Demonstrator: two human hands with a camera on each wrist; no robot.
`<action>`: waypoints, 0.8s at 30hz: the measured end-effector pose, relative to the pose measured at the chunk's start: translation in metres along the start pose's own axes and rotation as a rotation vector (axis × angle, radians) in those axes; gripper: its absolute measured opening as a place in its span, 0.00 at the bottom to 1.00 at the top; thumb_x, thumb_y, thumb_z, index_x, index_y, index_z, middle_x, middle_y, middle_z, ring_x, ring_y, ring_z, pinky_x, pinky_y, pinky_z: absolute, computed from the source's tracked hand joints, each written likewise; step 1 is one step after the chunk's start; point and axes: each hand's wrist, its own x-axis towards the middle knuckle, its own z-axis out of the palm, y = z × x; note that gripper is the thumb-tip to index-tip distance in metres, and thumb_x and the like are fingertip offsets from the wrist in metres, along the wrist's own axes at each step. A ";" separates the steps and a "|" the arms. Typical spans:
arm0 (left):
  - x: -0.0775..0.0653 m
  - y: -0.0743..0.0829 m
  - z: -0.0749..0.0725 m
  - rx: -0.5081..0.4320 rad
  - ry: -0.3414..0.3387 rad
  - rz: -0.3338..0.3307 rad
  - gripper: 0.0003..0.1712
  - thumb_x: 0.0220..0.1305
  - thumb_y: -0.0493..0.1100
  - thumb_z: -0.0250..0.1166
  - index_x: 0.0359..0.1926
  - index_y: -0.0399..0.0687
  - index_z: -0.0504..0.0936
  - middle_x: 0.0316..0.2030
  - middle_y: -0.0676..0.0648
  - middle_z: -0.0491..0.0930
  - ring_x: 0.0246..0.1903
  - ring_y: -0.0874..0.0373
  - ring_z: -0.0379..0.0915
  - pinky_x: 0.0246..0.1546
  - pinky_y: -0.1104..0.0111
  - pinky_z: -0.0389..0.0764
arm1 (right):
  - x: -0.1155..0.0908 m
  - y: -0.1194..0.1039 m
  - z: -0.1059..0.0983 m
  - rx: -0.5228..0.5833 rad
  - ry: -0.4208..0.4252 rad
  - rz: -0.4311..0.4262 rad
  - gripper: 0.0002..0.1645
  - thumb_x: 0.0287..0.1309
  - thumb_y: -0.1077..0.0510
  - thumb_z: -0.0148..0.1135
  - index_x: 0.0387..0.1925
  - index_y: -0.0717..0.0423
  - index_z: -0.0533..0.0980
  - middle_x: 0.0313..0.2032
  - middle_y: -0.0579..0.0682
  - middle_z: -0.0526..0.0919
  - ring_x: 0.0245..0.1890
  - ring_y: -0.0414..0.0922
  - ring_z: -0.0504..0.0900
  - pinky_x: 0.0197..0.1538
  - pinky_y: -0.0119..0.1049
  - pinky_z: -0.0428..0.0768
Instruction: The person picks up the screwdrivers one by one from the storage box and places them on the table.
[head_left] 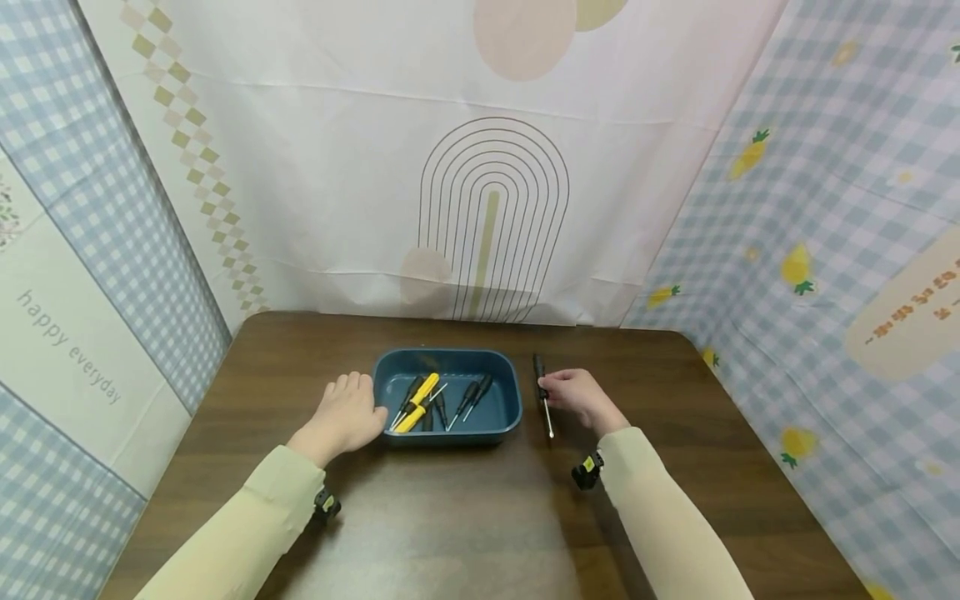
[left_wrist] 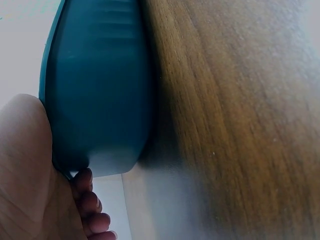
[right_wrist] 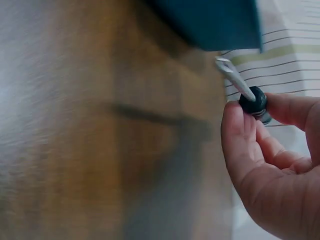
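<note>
The held screwdriver (head_left: 543, 393) is just right of the tray (head_left: 480, 438), apart from its end wall. Its long axis runs nearly front to back, black handle toward the wall cloth (head_left: 337, 208) and metal tip toward the person, leaning slightly right at the near end. The right hand (head_left: 583, 397) is the nearer one: it pinches the tool between thumb and fingers, and the shadow apart from it on the bench (head_left: 480, 517) suggests it is raised. The left hand (head_left: 341, 419) is at the opposite end, holding the tray's rim with the thumb over the edge.

Inside the tray, yellow screwdrivers (head_left: 426, 389) and black screwdrivers (head_left: 483, 386) lie overlapping to the left and middle, so some are partly covered and their count is uncertain. The left wrist view shows only the tray's outer wall. The right wrist view cuts off the tray and sees the tool end-on, hiding most of its handle.
</note>
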 end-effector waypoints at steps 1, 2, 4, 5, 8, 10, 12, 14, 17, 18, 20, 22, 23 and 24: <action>0.000 0.000 0.000 0.000 0.000 0.000 0.30 0.61 0.52 0.55 0.53 0.29 0.67 0.41 0.40 0.67 0.44 0.44 0.61 0.49 0.50 0.63 | 0.001 0.004 0.001 -0.013 -0.001 0.011 0.21 0.64 0.58 0.59 0.52 0.72 0.75 0.49 0.63 0.78 0.44 0.51 0.83 0.49 0.44 0.78; 0.000 0.000 0.000 -0.001 -0.001 -0.001 0.31 0.61 0.52 0.56 0.53 0.29 0.67 0.41 0.40 0.67 0.44 0.44 0.61 0.49 0.50 0.63 | 0.001 0.008 0.002 -0.014 0.005 0.022 0.20 0.64 0.59 0.60 0.51 0.72 0.76 0.49 0.63 0.78 0.44 0.51 0.83 0.48 0.44 0.79; 0.000 0.000 0.000 0.000 -0.001 -0.003 0.31 0.61 0.52 0.56 0.53 0.29 0.67 0.41 0.40 0.67 0.44 0.44 0.61 0.49 0.50 0.63 | 0.002 0.013 0.005 -0.025 0.017 0.025 0.18 0.63 0.60 0.60 0.48 0.73 0.77 0.47 0.63 0.79 0.44 0.51 0.83 0.47 0.44 0.79; 0.000 0.000 0.000 -0.002 0.000 -0.003 0.31 0.61 0.52 0.56 0.53 0.29 0.67 0.41 0.40 0.67 0.44 0.44 0.61 0.49 0.50 0.63 | 0.002 0.014 0.007 -0.038 0.027 0.021 0.17 0.63 0.61 0.60 0.47 0.73 0.78 0.47 0.62 0.80 0.43 0.51 0.83 0.47 0.44 0.80; 0.000 0.000 0.000 -0.004 0.007 0.001 0.30 0.61 0.52 0.55 0.52 0.29 0.68 0.40 0.40 0.67 0.43 0.44 0.61 0.49 0.50 0.63 | 0.002 0.015 0.014 -0.079 0.061 0.007 0.14 0.61 0.62 0.61 0.42 0.72 0.80 0.44 0.62 0.81 0.42 0.51 0.83 0.45 0.43 0.80; 0.000 0.000 0.000 -0.005 0.013 0.003 0.29 0.61 0.52 0.55 0.51 0.29 0.68 0.40 0.40 0.67 0.43 0.44 0.61 0.49 0.50 0.63 | 0.001 0.014 0.018 -0.127 0.082 0.002 0.13 0.61 0.62 0.61 0.39 0.71 0.81 0.42 0.60 0.81 0.40 0.50 0.83 0.43 0.43 0.81; 0.000 0.000 0.001 -0.006 0.016 0.005 0.29 0.61 0.52 0.55 0.51 0.29 0.68 0.39 0.41 0.67 0.43 0.44 0.61 0.48 0.50 0.63 | -0.001 0.012 0.021 -0.171 0.108 0.012 0.11 0.60 0.62 0.62 0.36 0.69 0.82 0.40 0.59 0.82 0.37 0.49 0.84 0.42 0.42 0.81; 0.000 0.000 0.001 -0.005 0.017 0.004 0.29 0.61 0.52 0.55 0.51 0.30 0.68 0.39 0.41 0.66 0.43 0.44 0.61 0.48 0.50 0.63 | -0.003 0.010 0.024 -0.220 0.129 0.010 0.11 0.59 0.61 0.62 0.34 0.69 0.82 0.38 0.58 0.83 0.33 0.47 0.84 0.39 0.41 0.81; 0.001 -0.001 0.002 -0.005 0.018 0.001 0.28 0.60 0.52 0.55 0.50 0.30 0.68 0.39 0.41 0.66 0.43 0.45 0.61 0.48 0.50 0.63 | -0.003 0.009 0.025 -0.283 0.162 0.005 0.12 0.58 0.60 0.64 0.31 0.68 0.83 0.30 0.56 0.84 0.27 0.44 0.82 0.35 0.38 0.81; 0.001 -0.001 0.002 -0.005 0.018 0.001 0.28 0.60 0.52 0.55 0.50 0.30 0.68 0.39 0.41 0.66 0.43 0.45 0.61 0.47 0.50 0.63 | -0.002 0.009 0.026 -0.310 0.170 0.000 0.12 0.58 0.59 0.64 0.29 0.67 0.83 0.26 0.55 0.84 0.25 0.43 0.82 0.34 0.37 0.80; 0.001 -0.001 0.001 -0.005 0.018 -0.001 0.28 0.60 0.52 0.55 0.50 0.30 0.68 0.38 0.41 0.66 0.42 0.45 0.61 0.47 0.50 0.63 | -0.001 0.010 0.026 -0.331 0.179 0.000 0.14 0.58 0.58 0.64 0.26 0.67 0.83 0.21 0.53 0.82 0.23 0.42 0.80 0.32 0.36 0.78; 0.001 -0.001 0.001 -0.007 0.016 -0.001 0.29 0.60 0.52 0.56 0.51 0.30 0.68 0.38 0.41 0.66 0.42 0.45 0.61 0.47 0.50 0.63 | 0.001 0.011 0.025 -0.340 0.179 0.010 0.15 0.57 0.57 0.65 0.24 0.67 0.82 0.17 0.50 0.81 0.22 0.41 0.79 0.31 0.36 0.77; 0.001 -0.001 0.001 -0.006 0.014 -0.001 0.29 0.61 0.52 0.56 0.51 0.30 0.68 0.39 0.41 0.66 0.42 0.45 0.61 0.48 0.50 0.63 | 0.001 0.011 0.025 -0.329 0.173 0.015 0.15 0.57 0.57 0.65 0.23 0.67 0.82 0.17 0.50 0.80 0.22 0.41 0.79 0.31 0.36 0.77; 0.001 -0.001 0.001 -0.007 0.012 -0.001 0.29 0.61 0.52 0.56 0.51 0.30 0.68 0.39 0.41 0.66 0.43 0.45 0.61 0.48 0.50 0.63 | 0.002 0.012 0.024 -0.306 0.165 0.023 0.15 0.57 0.58 0.65 0.23 0.68 0.81 0.18 0.50 0.80 0.22 0.41 0.78 0.32 0.37 0.78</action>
